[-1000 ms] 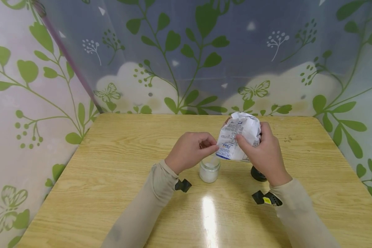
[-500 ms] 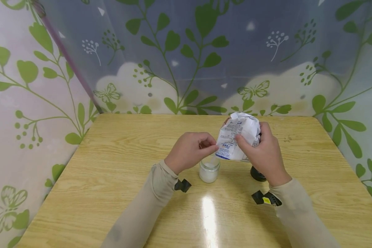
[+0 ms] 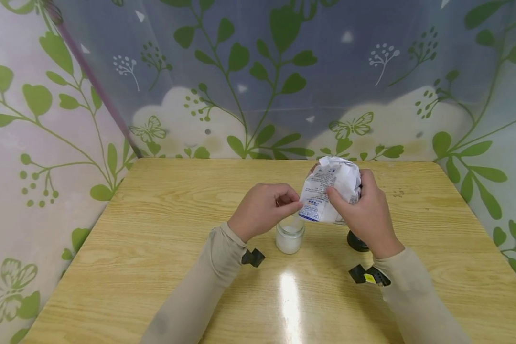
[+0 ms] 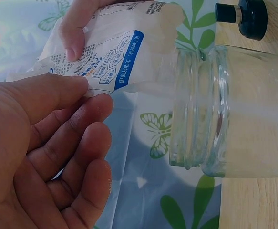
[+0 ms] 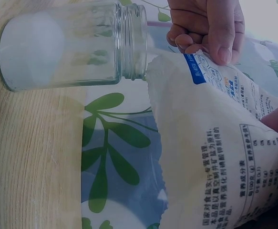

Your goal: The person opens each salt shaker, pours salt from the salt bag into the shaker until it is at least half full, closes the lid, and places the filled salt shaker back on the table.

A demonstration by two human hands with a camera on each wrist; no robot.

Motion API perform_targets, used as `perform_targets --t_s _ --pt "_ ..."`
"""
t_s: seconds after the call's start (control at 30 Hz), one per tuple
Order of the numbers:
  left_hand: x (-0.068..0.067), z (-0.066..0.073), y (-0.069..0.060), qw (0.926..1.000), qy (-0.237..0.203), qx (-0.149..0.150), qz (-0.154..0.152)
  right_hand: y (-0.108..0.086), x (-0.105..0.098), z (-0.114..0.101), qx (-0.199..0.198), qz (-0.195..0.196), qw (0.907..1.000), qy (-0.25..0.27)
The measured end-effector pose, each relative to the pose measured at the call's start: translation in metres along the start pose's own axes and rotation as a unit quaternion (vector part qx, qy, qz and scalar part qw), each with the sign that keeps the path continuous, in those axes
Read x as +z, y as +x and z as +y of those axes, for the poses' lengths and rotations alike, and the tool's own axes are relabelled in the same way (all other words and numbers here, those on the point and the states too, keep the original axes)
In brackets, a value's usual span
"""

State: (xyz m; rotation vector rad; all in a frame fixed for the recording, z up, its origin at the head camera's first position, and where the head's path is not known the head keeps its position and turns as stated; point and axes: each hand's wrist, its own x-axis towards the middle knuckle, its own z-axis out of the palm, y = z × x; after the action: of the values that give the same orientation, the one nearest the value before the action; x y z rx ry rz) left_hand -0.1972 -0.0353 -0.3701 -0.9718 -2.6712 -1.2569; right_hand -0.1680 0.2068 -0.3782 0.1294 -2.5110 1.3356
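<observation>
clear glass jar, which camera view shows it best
The right wrist view: it shows the clear glass jar large, base to mouth, with its white contents. The left wrist view crops the base; the head view has it upright but small.

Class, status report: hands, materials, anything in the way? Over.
Left hand pinching edge of white printed soft packet; right hand gripping its body. Clear glass jar upright below, uncovered, white contents inside. No obstruction seen; round black object right of jar.

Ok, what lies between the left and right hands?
The salt packet, pinched by the left hand and gripped by the right hand, as the head view shows.
</observation>
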Motion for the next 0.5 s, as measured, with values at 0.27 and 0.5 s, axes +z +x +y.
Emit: perform_targets --t_s 0.27,0.5 --pt "0.0003 -0.0001 -0.0001 1.0 0.001 0.004 0.003 -0.0001 0.0003 0.001 -0.003 0.002 1.0 -0.001" --pt "0.0008 -0.0005 -0.0002 1.0 0.001 0.006 0.006 -0.0002 0.0003 0.0008 -0.003 0.001 1.0 0.003"
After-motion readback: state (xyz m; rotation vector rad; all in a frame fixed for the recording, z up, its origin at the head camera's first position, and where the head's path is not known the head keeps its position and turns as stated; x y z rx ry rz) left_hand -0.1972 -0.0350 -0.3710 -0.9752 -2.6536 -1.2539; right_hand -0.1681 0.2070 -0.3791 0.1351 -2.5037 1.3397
